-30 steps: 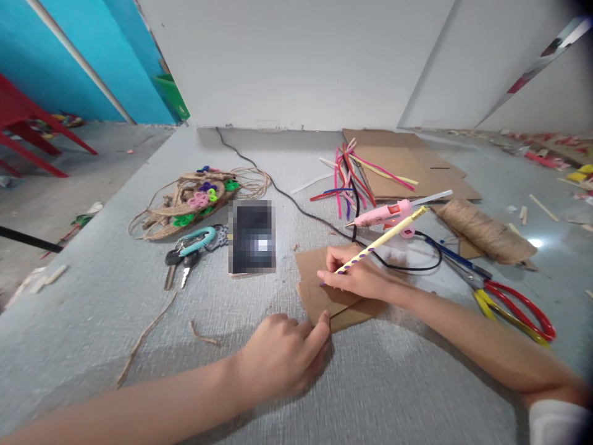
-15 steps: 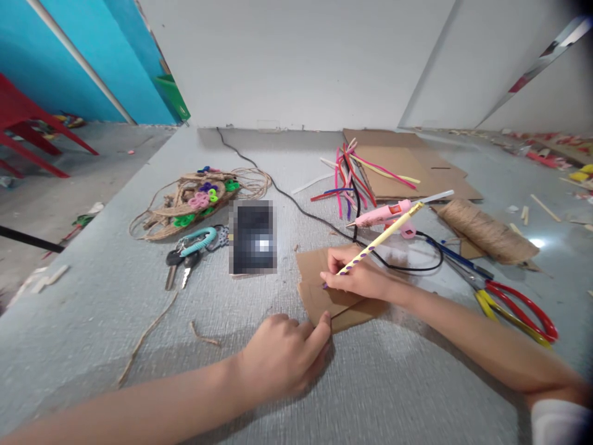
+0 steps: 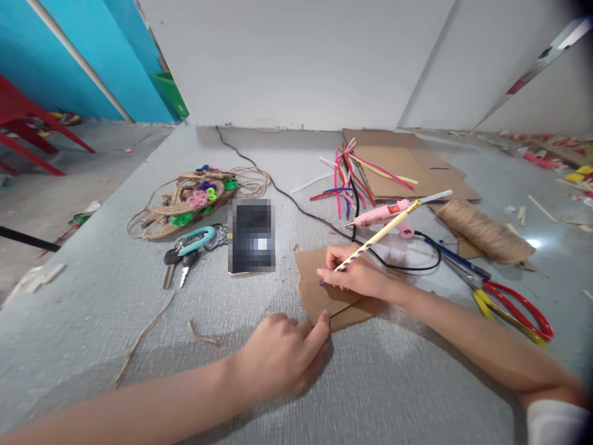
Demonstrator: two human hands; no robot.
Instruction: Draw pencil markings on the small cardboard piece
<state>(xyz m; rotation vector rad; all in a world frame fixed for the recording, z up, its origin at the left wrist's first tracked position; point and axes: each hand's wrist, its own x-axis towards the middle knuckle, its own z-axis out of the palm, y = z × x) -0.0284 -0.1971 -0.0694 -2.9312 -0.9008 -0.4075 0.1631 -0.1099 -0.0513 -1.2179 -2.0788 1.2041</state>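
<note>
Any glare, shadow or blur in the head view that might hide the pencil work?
Head view: a bright glare spot on the tabletop beside the twine spool, away from the pencil; soft shadow along the left forearm; pixelation masks a dark rectangle; top right corner darkened; pencil lines on the cardboard too faint to read.

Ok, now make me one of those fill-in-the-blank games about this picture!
1. The right hand holds a yellow pencil with ____ spots.
2. The left hand touches the brown ____ that lies under the pencil.
3. The body of the glue gun is mostly ____.
4. The scissors have red and ____ handles.

Missing words: purple; cardboard; pink; yellow.
</note>
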